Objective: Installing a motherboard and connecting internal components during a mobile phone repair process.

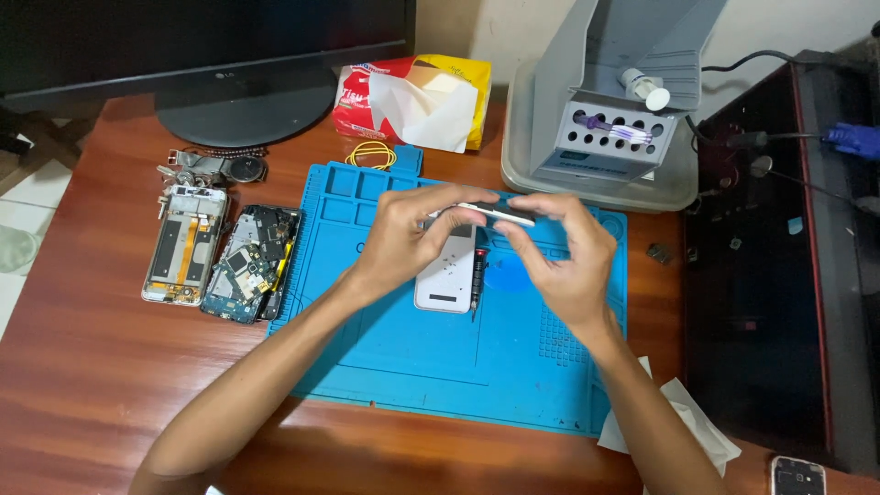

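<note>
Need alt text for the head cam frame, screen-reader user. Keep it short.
Two bare hands, left hand and right hand, hold a thin white phone part edge-on between their fingertips above a blue repair mat on a wooden desk. A white phone back and a screwdriver lie on the mat beneath; two opened phones lie left of it.

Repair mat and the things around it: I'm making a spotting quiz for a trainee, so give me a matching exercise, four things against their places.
Things:
1. Tissue pack
2. Opened phones
3. Screwdriver
4. Thin white part

Places:
A. On the wood, left of the blue mat
B. Between left hand and right hand
C. Behind the mat, beside the monitor stand
D. On the mat, under the hands

Pairs: 1-C, 2-A, 3-D, 4-B
</note>
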